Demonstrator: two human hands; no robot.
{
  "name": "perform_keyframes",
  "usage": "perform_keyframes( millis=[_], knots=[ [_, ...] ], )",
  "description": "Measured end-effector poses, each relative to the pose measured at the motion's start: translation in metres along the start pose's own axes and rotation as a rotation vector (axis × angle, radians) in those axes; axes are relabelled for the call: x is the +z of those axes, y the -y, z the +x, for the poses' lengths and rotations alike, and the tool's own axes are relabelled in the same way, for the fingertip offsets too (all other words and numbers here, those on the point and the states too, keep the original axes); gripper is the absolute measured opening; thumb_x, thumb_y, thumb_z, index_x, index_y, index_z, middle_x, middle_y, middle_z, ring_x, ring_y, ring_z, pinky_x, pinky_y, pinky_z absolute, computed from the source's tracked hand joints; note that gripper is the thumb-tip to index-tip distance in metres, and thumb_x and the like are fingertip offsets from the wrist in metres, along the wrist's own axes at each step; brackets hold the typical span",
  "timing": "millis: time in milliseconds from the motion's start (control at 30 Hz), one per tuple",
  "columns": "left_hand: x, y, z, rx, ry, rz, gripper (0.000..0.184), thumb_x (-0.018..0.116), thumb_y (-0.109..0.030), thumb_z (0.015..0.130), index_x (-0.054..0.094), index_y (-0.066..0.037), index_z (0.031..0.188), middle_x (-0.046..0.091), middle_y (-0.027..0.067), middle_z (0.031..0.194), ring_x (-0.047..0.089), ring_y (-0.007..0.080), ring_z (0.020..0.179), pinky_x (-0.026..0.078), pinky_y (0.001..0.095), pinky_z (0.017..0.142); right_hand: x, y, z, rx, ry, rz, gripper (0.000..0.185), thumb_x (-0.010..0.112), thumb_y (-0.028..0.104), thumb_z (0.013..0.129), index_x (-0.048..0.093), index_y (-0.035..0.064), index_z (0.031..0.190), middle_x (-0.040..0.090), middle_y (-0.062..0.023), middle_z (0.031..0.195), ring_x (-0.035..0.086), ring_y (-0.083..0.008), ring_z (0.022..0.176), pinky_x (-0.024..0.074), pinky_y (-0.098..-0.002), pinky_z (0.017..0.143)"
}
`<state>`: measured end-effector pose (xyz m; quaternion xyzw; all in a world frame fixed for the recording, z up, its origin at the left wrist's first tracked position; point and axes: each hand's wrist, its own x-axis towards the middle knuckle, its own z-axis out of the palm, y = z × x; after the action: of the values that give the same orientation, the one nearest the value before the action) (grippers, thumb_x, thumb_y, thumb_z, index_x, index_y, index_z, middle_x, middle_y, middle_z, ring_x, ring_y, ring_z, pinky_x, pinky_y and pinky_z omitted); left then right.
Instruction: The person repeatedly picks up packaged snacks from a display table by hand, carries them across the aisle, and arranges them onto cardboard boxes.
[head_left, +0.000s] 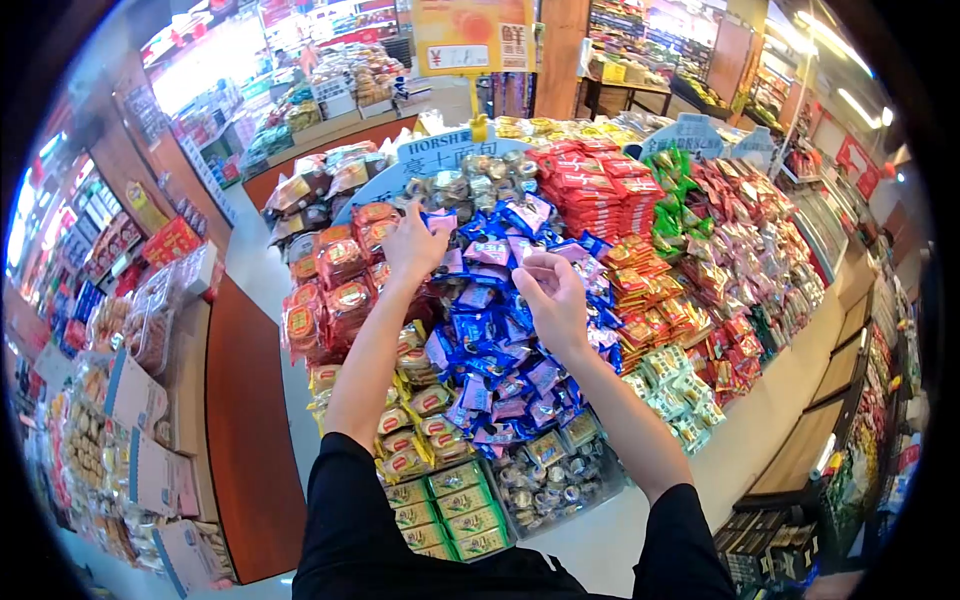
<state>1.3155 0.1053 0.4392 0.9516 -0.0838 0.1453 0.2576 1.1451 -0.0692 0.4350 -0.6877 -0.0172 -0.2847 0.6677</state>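
My left hand point(412, 245) is nearer the small blue-and-pink packet point(440, 221), which lies just right of its fingertips, long axis running roughly crosswise; whether I pinch it or only touch it, I cannot tell. To the right, over the blue heap point(480, 345), my right hand point(556, 300) is loosely curled, thumb apart from the fingers.
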Motion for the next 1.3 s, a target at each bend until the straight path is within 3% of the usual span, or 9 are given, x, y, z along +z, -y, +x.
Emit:
perform_keyframes(
  millis=[167, 333, 533, 667, 733, 833, 933, 1033, 1300],
  knots=[
    [-0.014, -0.008, -0.009, 0.025, -0.062, 0.142, 0.076, 0.067, -0.056, 0.076, 0.048, -0.006, 0.13, 0.056, 0.0211, 0.126, 0.049, 0.0414, 0.12, 0.041, 0.0522, 0.096, -0.035, 0.014, -0.034, 0.09, -0.052, 0.056, 0.029, 0.071, 0.015, 0.086, 0.058, 0.0008, 0.108, 0.062, -0.0079, 0.097, 0.06, -0.0131, 0.086, 0.0505, -0.0271, 0.075],
    [-0.041, -0.052, -0.093, 0.478, -0.579, -0.206, 0.053, 0.07, -0.029, 0.083, 0.052, -0.001, 0.124, 0.057, 0.0199, 0.123, 0.051, 0.037, 0.115, 0.035, 0.0472, 0.102, -0.067, 0.054, -0.1, -0.036, -0.086, -0.194, 0.031, 0.073, 0.015, 0.082, 0.061, 0.0006, 0.107, 0.064, -0.0076, 0.092, 0.062, -0.0146, 0.084, 0.0511, -0.0287, 0.074],
    [-0.034, -0.107, -0.357, 0.988, 0.233, -0.748, 0.044, 0.069, -0.005, 0.081, 0.051, 0.001, 0.121, 0.056, 0.0173, 0.11, 0.054, 0.0313, 0.106, 0.044, 0.0391, 0.089, -0.113, 0.117, -0.275, 0.034, -0.116, -0.338, 0.03, 0.067, 0.014, 0.088, 0.059, -0.001, 0.113, 0.063, -0.0093, 0.091, 0.062, -0.0141, 0.08, 0.0527, -0.0293, 0.075],
    [0.015, -0.109, -0.56, 0.756, 1.34, -0.944, 0.06, 0.066, -0.005, 0.085, 0.036, -0.001, 0.137, 0.057, 0.0196, 0.118, 0.062, 0.0309, 0.105, 0.05, 0.0379, 0.087, -0.138, 0.136, -0.506, 0.297, -0.609, -0.528, 0.038, 0.063, 0.019, 0.089, 0.057, -0.0011, 0.121, 0.066, -0.0176, 0.107, 0.068, -0.0254, 0.091, 0.0534, -0.0351, 0.082],
    [-0.032, -0.117, -0.641, 1.238, 1.303, -0.745, 0.062, 0.066, -0.005, 0.084, 0.035, -0.002, 0.138, 0.062, 0.0208, 0.108, 0.064, 0.0342, 0.1, 0.052, 0.0397, 0.084, -0.129, 0.145, -0.614, 0.46, -0.822, -0.596, 0.041, 0.061, 0.021, 0.09, 0.056, -0.001, 0.124, 0.066, -0.0195, 0.113, 0.068, -0.0278, 0.095, 0.0534, -0.0361, 0.084],
    [-0.06, -0.094, -0.722, 1.607, 1.31, -0.486, 0.06, 0.067, -0.009, 0.083, 0.038, -0.001, 0.135, 0.064, 0.0219, 0.099, 0.065, 0.039, 0.091, 0.053, 0.0443, 0.077, -0.084, 0.179, -0.714, 0.566, -1.126, -0.475, 0.044, 0.059, 0.025, 0.091, 0.055, -0.0008, 0.126, 0.067, -0.0187, 0.112, 0.068, -0.028, 0.093, 0.0535, -0.036, 0.083],
    [-0.079, -0.08, -0.809, 1.992, 1.454, -0.652, 0.058, 0.068, -0.012, 0.082, 0.04, 0.001, 0.131, 0.064, 0.0224, 0.098, 0.063, 0.0421, 0.085, 0.052, 0.0486, 0.07, -0.029, 0.201, -0.809, 0.541, -1.512, -0.527, 0.041, 0.056, 0.024, 0.091, 0.056, -0.0008, 0.123, 0.068, -0.0214, 0.11, 0.067, -0.0347, 0.1, 0.0521, -0.0402, 0.087],
    [-0.132, -0.068, -0.879, 2.361, 1.496, -0.538, 0.049, 0.066, -0.019, 0.084, 0.044, 0.0, 0.124, 0.065, 0.0214, 0.095, 0.063, 0.0408, 0.083, 0.051, 0.0481, 0.069, 0.027, 0.229, -0.877, 0.566, -1.75, -0.393, 0.04, 0.054, 0.021, 0.092, 0.054, 0.0, 0.127, 0.068, -0.0175, 0.114, 0.069, -0.0279, 0.094, 0.0531, -0.0361, 0.084],
    [-0.217, 0.006, -1.055, 2.905, 1.473, 0.06, 0.057, 0.065, -0.037, 0.086, 0.042, -0.004, 0.126, 0.065, 0.0226, 0.099, 0.064, 0.041, 0.091, 0.051, 0.0502, 0.079, 0.133, 0.251, -1.039, 0.512, -2.353, -0.501, 0.039, 0.055, 0.018, 0.091, 0.053, 0.0003, 0.126, 0.065, -0.0189, 0.118, 0.069, -0.0269, 0.091, 0.0534, -0.0346, 0.081]
  ],
)
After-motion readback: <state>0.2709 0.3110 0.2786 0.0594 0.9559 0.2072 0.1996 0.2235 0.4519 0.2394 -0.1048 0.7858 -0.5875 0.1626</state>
